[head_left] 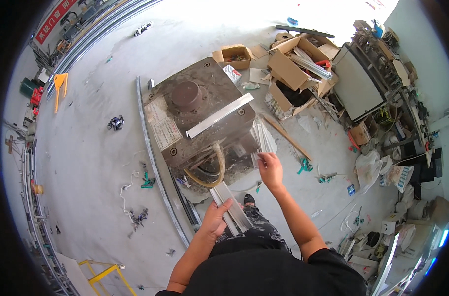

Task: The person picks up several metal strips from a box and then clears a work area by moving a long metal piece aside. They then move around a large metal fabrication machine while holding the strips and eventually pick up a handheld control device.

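Note:
My left hand (215, 217) is closed around a few pale aluminium profile strips (238, 211), held side by side in front of my body. Their far ends point toward a large brown metal machine (205, 74) with a round knob-like cap. Off the machine's right side, my right hand (270, 170) pinches the near end of a light strip (255, 160). Just beyond it lies a bundle of similar pale profiles (265, 135). One more white profile (219, 116) lies slantwise across the machine's top. A yellowish hose (220, 165) curves down the machine's near face.
Long metal rails (150, 143) lie along the machine's left. Cardboard boxes (288, 71) with offcuts stand at the far right, and a wooden stick (287, 137) lies on the floor. A cluttered rack (407, 108) lines the right wall. Green scraps (305, 166) dot the floor.

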A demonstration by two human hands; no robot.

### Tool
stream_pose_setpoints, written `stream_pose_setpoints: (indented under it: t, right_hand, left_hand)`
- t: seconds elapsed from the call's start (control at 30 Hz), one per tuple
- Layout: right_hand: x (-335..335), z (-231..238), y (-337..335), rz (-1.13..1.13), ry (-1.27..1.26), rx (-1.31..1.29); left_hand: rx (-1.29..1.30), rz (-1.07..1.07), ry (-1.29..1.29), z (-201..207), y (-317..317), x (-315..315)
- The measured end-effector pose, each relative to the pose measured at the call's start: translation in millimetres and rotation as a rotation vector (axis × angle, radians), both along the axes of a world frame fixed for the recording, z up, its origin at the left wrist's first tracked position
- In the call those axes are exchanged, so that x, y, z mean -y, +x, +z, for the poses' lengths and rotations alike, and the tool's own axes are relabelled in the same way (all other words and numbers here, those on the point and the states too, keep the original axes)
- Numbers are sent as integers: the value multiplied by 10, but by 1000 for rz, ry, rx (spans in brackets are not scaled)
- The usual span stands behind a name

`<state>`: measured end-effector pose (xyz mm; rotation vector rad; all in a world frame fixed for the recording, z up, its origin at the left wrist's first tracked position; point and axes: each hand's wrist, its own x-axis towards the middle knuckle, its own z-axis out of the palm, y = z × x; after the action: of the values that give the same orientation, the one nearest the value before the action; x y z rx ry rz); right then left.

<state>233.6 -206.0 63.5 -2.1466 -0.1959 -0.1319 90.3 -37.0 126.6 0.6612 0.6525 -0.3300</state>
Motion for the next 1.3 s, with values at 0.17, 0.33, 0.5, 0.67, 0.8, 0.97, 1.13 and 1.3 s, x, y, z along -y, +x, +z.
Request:
stream_pose_setpoints:
  t: [0.17, 0.33, 0.5, 0.67, 0.8, 0.97, 1.13, 1.3]
  right_hand:
    - [76, 458, -365, 173, 7, -212]
    - [-108, 846, -998, 456, -87, -397]
    - [-98, 729, -988, 369, -61, -302]
    - [33, 686, -878, 501, 103, -542]
    - [72, 478, -851, 609, 403, -766]
    - [166, 612, -781, 863, 149, -655]
    - [455, 566, -665, 1065, 358, -911]
    - [498, 217, -553, 859, 691, -971]
  left_hand:
    - [-9, 53, 22, -2, -4, -6]
    - [-8, 143, 166, -130, 32, 60]
    - [-17, 162, 170, -102, 18, 61]
    - [65, 95, 95, -63, -32, 93]
    - [43, 142, 54, -21, -72, 83]
    - [-54, 265, 96, -102, -187, 39]
    - [40, 545, 127, -224, -249, -356]
    - [64, 745, 180, -162, -371, -718]
